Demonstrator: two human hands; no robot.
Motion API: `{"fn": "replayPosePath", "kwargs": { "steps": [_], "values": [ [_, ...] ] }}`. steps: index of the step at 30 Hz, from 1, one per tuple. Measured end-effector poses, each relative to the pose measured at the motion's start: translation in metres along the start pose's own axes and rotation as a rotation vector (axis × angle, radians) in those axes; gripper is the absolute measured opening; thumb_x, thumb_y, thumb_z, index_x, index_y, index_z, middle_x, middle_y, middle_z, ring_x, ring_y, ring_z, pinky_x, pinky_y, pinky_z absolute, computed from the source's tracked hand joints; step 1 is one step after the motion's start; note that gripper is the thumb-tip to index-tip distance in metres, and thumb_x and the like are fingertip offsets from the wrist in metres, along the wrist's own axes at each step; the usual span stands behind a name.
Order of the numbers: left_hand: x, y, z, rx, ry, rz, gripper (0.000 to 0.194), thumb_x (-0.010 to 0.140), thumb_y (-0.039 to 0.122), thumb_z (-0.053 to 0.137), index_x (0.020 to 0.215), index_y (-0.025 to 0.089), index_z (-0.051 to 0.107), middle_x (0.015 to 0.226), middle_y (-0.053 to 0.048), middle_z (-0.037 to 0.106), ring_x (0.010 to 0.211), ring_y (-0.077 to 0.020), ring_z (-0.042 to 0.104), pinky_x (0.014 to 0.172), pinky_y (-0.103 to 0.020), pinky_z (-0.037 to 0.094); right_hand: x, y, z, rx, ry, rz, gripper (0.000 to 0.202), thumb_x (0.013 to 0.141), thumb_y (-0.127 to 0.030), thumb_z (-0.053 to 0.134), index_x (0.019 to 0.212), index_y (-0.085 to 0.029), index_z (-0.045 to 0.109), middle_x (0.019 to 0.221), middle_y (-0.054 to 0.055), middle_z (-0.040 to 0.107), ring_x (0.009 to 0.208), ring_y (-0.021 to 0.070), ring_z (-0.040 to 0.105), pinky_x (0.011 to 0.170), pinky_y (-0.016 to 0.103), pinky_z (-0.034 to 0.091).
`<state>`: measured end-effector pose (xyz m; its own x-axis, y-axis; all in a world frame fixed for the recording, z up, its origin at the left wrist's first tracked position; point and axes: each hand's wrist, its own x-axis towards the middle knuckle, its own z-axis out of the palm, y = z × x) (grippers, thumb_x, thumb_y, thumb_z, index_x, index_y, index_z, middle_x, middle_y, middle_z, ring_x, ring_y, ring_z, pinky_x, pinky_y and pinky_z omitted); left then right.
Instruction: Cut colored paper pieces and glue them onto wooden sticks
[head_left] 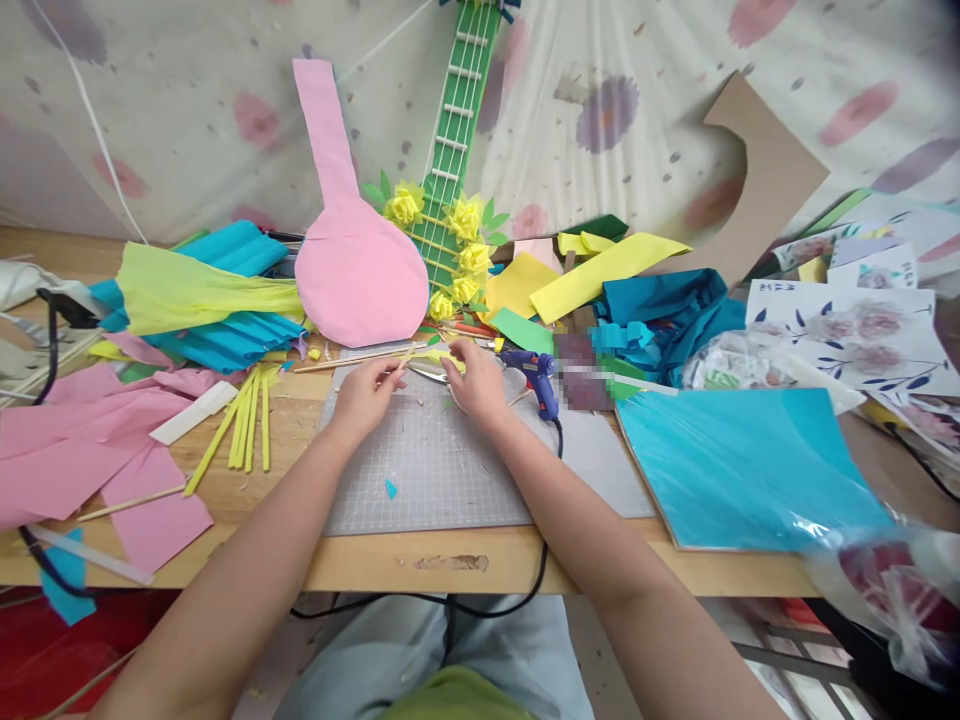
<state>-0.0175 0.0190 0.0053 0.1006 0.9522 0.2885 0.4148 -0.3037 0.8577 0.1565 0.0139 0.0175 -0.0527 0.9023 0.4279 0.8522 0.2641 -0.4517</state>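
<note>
My left hand (369, 393) is closed in a pinch on a thin pale stick (406, 360) above the grey cutting mat (442, 480). My right hand (478, 382) is just to the right, thumb and forefinger apart and curved. A yellow paper strip (431, 354) lies between the two hands; whether it touches the right fingertips is hard to tell. Beneath the fingers is a partly hidden metal tool, perhaps scissors. A blue glue gun (536, 375) rests right of my right hand, its black cord running off the table edge.
Behind the mat stand a pink paper-covered lute shape (364, 275) and a green stringed neck (457, 120) with yellow paper flowers (465, 217). Yellow strips (251, 420) and pink paper (82, 430) lie left. A blue sheet stack (750, 470) is on the right.
</note>
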Motion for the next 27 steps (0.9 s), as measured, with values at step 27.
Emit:
{"fn": "replayPosePath", "kwargs": {
  "steps": [27],
  "values": [
    [0.004,0.011,-0.004,-0.746,0.155,-0.334,0.027,0.063,0.033,0.064,0.082,0.016,0.058,0.073,0.0,0.059,0.062,-0.0114,0.056,0.058,-0.028,0.05,0.054,-0.021,-0.042,1.349,-0.176,0.603,0.008,0.078,-0.02,0.04,0.08,-0.017,0.047,0.067,0.001,0.059,0.064,0.0137,0.059,0.065,0.031,0.051]
  ]
}}
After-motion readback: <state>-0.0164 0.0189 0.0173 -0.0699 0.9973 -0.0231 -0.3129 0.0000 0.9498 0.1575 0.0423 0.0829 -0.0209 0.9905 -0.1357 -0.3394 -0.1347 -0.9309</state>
